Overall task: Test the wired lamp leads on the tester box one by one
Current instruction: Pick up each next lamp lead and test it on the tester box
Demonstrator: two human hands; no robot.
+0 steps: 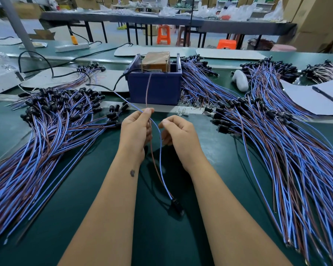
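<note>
Head view: we hold a single lamp lead at the middle of the green surface [181,237], its brown wire [148,89] and blue wire [158,129] rising from a black lamp socket [176,207] that hangs at six o'clock between our forearms. Our left hand [136,131] pinches both wires between thumb and forefinger just under the tester box [154,87]. Our right hand [178,134] sits just beside it at three o'clock, fingers curled at the blue wire; we cannot tell whether that grip closes on the wire or only brushes it.

The brown wire runs up to twelve o'clock and reaches the top of the blue box, near the two upright contact pins [141,64]. The blue wire's free end slants away toward ten o'clock, apart from the box.

To do this step well, we judge that each bare end should meet its own pin, so the blue end needs bringing round to the second one. Pinching closer to the tips would steady them.

Piles of leads flank us: one heap [52,127] at nine o'clock, another [277,131] at three o'clock. We should keep the tested lead apart from the untested ones. A pen [326,95] lies on paper [306,98] at two o'clock.
</note>
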